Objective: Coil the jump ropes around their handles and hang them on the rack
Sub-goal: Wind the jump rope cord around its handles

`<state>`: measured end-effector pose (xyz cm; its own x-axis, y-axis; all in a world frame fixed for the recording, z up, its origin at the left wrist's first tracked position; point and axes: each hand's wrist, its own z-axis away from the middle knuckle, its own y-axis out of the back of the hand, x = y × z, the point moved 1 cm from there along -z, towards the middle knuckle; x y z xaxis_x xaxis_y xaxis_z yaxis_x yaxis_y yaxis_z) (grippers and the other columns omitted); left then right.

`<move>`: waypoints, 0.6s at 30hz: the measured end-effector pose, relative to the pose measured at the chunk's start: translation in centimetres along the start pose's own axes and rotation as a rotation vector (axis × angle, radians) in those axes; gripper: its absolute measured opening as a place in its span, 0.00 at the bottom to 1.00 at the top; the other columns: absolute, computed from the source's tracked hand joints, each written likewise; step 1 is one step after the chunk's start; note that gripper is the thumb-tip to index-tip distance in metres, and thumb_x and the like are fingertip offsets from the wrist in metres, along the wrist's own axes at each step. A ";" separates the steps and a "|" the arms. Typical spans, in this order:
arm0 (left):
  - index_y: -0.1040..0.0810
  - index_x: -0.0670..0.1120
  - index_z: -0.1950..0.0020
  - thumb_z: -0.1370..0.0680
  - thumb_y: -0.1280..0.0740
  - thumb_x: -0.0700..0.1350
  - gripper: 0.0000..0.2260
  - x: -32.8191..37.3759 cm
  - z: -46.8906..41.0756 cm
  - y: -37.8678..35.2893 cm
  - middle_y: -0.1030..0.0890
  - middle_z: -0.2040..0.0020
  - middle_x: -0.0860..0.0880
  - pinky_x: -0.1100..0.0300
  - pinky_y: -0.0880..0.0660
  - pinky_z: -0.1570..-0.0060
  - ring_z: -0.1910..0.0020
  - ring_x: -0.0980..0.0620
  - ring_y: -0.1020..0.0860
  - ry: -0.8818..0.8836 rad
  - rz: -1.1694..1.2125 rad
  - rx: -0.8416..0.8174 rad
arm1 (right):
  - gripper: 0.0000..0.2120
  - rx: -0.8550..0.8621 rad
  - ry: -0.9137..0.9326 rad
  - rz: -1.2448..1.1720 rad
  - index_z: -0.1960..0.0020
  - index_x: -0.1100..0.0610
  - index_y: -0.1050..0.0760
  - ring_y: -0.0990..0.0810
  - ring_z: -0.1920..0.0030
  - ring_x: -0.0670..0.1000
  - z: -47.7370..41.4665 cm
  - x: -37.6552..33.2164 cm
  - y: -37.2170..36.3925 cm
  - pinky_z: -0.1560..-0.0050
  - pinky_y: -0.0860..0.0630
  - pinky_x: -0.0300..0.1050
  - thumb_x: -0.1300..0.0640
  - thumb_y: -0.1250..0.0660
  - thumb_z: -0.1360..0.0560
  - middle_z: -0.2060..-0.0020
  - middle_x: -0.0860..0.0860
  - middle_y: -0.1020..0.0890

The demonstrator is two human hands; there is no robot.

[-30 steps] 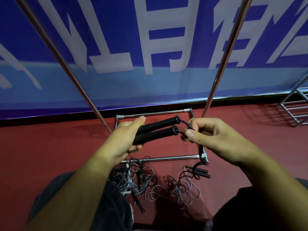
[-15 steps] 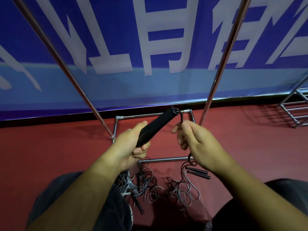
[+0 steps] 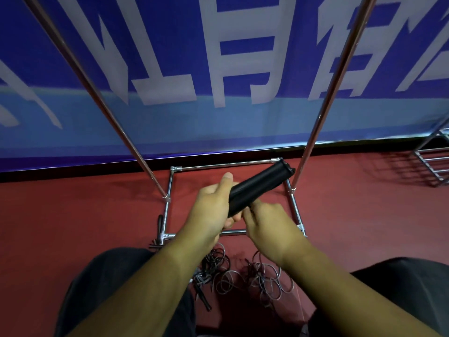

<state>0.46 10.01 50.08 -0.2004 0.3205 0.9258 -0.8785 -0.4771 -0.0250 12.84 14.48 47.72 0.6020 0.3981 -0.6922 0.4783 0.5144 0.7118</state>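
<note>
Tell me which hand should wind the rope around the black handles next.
Right, probably. The left hand grips the handles, holding them tilted; the right hand sits at their lower end, not bearing them.

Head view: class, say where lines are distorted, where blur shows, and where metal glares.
Head view: the rack poles splay outward and the edge of the banner bows, wide-angle distortion; the handles in the left hand look motion-smeared; highlights streak the right pole.

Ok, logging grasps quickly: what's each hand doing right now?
Left hand: grips the black handles.
Right hand: at the handles' lower end; its grip cannot be told.
</note>
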 end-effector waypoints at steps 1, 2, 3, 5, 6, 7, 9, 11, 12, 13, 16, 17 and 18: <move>0.19 0.40 0.54 0.13 0.43 0.53 0.21 0.0 0.0 -0.1 0.28 0.74 0.42 0.64 0.40 0.80 0.82 0.54 0.36 0.003 -0.009 -0.009 | 0.11 0.024 -0.015 -0.006 0.56 0.50 0.30 0.25 0.67 0.54 0.0 0.0 0.2 0.64 0.32 0.47 0.52 0.43 0.16 0.69 0.48 0.24; 0.19 0.41 0.55 0.13 0.43 0.53 0.22 0.0 0.0 -0.2 0.28 0.74 0.42 0.64 0.40 0.80 0.82 0.54 0.36 0.008 -0.017 -0.020 | 0.12 0.047 -0.025 -0.013 0.59 0.49 0.30 0.25 0.69 0.52 -0.1 0.0 0.3 0.66 0.33 0.45 0.53 0.42 0.17 0.70 0.48 0.24; 0.19 0.41 0.56 0.13 0.43 0.54 0.23 0.0 0.0 -0.3 0.28 0.74 0.42 0.64 0.40 0.80 0.83 0.54 0.36 0.013 -0.032 -0.036 | 0.14 0.066 -0.026 -0.025 0.62 0.49 0.31 0.26 0.71 0.50 -0.1 0.1 0.4 0.68 0.33 0.44 0.55 0.41 0.18 0.70 0.48 0.24; 0.18 0.41 0.55 0.14 0.44 0.55 0.23 -0.1 0.0 -0.5 0.28 0.74 0.42 0.64 0.40 0.80 0.82 0.54 0.36 0.004 -0.087 -0.090 | 0.14 0.079 -0.022 -0.083 0.64 0.49 0.29 0.25 0.72 0.48 -0.1 0.2 0.5 0.70 0.30 0.43 0.60 0.39 0.21 0.71 0.48 0.23; 0.16 0.43 0.54 0.14 0.44 0.55 0.23 -0.2 0.0 -0.6 0.28 0.74 0.42 0.64 0.39 0.80 0.82 0.54 0.35 -0.011 -0.118 -0.121 | 0.14 0.085 -0.011 -0.144 0.63 0.49 0.27 0.23 0.72 0.48 -0.2 0.3 0.6 0.70 0.27 0.43 0.64 0.39 0.23 0.70 0.47 0.21; 0.15 0.45 0.52 0.13 0.44 0.55 0.22 -0.2 0.0 -0.7 0.28 0.74 0.41 0.65 0.39 0.80 0.81 0.54 0.35 -0.027 -0.144 -0.148 | 0.16 0.087 0.003 -0.203 0.62 0.49 0.25 0.22 0.71 0.47 -0.2 0.3 0.7 0.70 0.25 0.42 0.67 0.40 0.24 0.70 0.46 0.20; 0.14 0.44 0.49 0.13 0.44 0.55 0.22 -0.3 -0.2 -0.6 0.28 0.74 0.41 0.65 0.39 0.80 0.81 0.53 0.35 -0.044 -0.168 -0.174 | 0.16 0.057 0.013 -0.236 0.60 0.49 0.24 0.19 0.71 0.45 -0.1 0.5 0.9 0.68 0.21 0.41 0.68 0.41 0.23 0.68 0.46 0.18; 0.17 0.38 0.49 0.13 0.43 0.54 0.23 -0.2 -0.5 -0.3 0.29 0.75 0.42 0.64 0.41 0.80 0.82 0.52 0.37 -0.015 -0.122 -0.183 | 0.13 0.000 -0.016 -0.262 0.59 0.50 0.23 0.16 0.70 0.47 -0.3 1.0 0.8 0.65 0.20 0.44 0.62 0.40 0.20 0.67 0.51 0.16; 0.19 0.35 0.50 0.13 0.43 0.54 0.24 -0.2 -0.6 -0.2 0.29 0.76 0.42 0.64 0.43 0.79 0.82 0.52 0.39 0.012 -0.082 -0.195 | 0.12 -0.034 -0.030 -0.294 0.59 0.50 0.22 0.15 0.68 0.49 -0.4 1.3 0.7 0.63 0.19 0.46 0.59 0.40 0.19 0.66 0.52 0.15; 0.20 0.34 0.51 0.13 0.43 0.54 0.24 -0.1 -0.5 -0.1 0.30 0.76 0.43 0.64 0.44 0.79 0.82 0.53 0.40 0.045 -0.031 -0.208 | 0.11 -0.062 -0.028 -0.337 0.59 0.51 0.21 0.14 0.67 0.50 -0.5 1.5 0.7 0.61 0.19 0.49 0.56 0.39 0.20 0.65 0.52 0.15; 0.20 0.37 0.53 0.14 0.43 0.53 0.23 0.2 -0.6 0.6 0.32 0.78 0.46 0.66 0.48 0.80 0.84 0.55 0.42 0.142 0.158 -0.214 | 0.10 -0.053 -0.050 -0.514 0.55 0.55 0.19 0.15 0.62 0.55 -1.2 1.4 0.9 0.53 0.17 0.56 0.59 0.39 0.24 0.63 0.55 0.14; 0.20 0.38 0.53 0.14 0.43 0.54 0.22 0.4 -0.8 0.9 0.33 0.78 0.46 0.66 0.48 0.80 0.84 0.56 0.42 0.159 0.206 -0.202 | 0.12 -0.050 -0.078 -0.640 0.55 0.58 0.19 0.16 0.64 0.55 -1.2 1.0 1.2 0.55 0.18 0.52 0.65 0.41 0.23 0.64 0.55 0.15; 0.20 0.39 0.52 0.14 0.43 0.54 0.22 0.5 -0.9 1.3 0.34 0.77 0.47 0.66 0.48 0.81 0.83 0.57 0.43 0.170 0.238 -0.185 | 0.15 -0.048 -0.097 -0.751 0.56 0.60 0.20 0.19 0.67 0.54 -1.3 0.8 1.4 0.61 0.20 0.48 0.69 0.44 0.23 0.68 0.55 0.17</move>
<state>-1.19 10.28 50.20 -0.4648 0.3570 0.8102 -0.8590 -0.4036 -0.3150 13.19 16.49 48.07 0.1806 -0.1395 -0.9736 0.7548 0.6543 0.0463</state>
